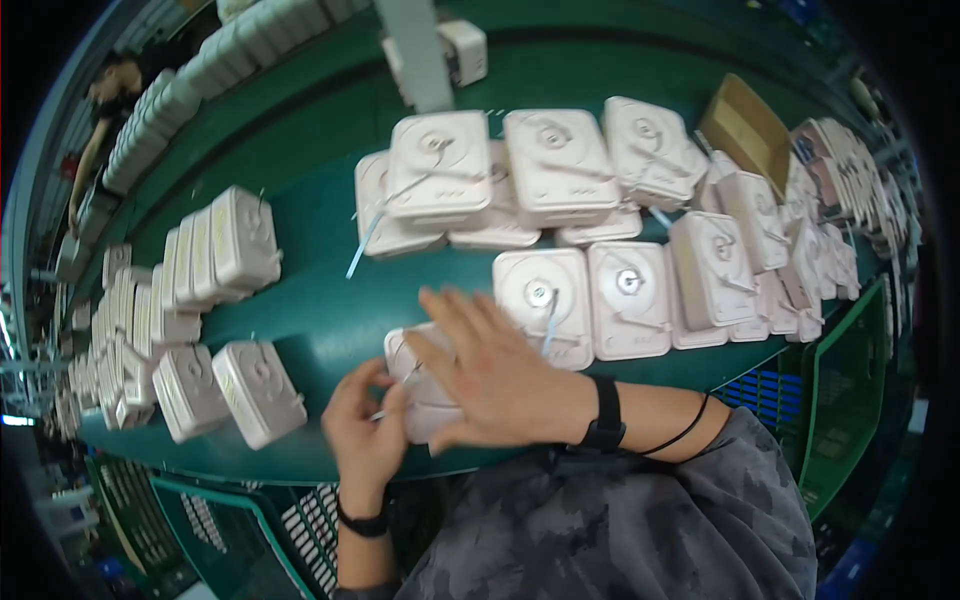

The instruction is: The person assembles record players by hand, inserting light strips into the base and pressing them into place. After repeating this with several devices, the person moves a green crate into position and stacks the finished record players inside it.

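A pale pink unit shaped like a small record player (432, 418) lies near the table's front edge, largely covered by my hands. Across its top stretches my right hand (490, 375), fingers extended and spread, palm down; whether it presses on the unit cannot be made out. At the unit's left side, my left hand (365, 420) is closed with thumb and fingers pinched around a thin pale piece (378, 414); its kind is unclear. Just right of my right fingers sits another such player (541, 300), with a round silver centre, a tonearm and a light blue strip.
More players stand stacked at the back (440, 165), on the right (715, 270) and in rows at left (235, 245). An open cardboard box (745, 130) is at back right. Green crates (225, 535) sit below the green table (320, 240). Another person (115, 90) works at far left.
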A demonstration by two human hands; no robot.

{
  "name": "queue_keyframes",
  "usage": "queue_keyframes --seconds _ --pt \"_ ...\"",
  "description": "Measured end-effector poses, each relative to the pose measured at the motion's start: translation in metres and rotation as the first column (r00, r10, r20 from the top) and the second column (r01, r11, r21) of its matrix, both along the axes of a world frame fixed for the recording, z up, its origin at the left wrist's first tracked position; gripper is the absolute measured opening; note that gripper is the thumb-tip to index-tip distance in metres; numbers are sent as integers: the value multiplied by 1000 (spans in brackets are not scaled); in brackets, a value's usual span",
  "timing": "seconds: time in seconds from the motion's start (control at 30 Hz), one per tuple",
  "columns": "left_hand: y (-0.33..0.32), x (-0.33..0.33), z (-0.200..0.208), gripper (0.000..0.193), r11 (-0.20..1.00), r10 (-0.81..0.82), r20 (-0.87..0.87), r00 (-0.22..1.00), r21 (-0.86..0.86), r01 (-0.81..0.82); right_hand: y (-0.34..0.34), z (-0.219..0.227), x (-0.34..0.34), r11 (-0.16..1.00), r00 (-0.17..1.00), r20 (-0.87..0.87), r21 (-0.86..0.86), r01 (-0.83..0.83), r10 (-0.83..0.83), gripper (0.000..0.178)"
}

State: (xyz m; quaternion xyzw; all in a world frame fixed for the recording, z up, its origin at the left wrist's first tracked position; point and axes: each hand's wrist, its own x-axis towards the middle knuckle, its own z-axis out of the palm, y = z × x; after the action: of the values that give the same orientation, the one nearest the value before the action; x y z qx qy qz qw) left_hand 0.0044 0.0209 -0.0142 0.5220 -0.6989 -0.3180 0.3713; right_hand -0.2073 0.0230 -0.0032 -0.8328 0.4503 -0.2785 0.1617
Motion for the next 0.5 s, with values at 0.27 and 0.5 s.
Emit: queue_keyframes --seconds 0.27,0.5 --pt "-15 24 18 21 958 285 -286 915 46 -284 16 49 -19 981 983 -127 155 -115 135 103" --pt "-41 11 21 16 950 224 -476 851 301 -82 40 94 -135 958 934 -333 203 203 -128 106"
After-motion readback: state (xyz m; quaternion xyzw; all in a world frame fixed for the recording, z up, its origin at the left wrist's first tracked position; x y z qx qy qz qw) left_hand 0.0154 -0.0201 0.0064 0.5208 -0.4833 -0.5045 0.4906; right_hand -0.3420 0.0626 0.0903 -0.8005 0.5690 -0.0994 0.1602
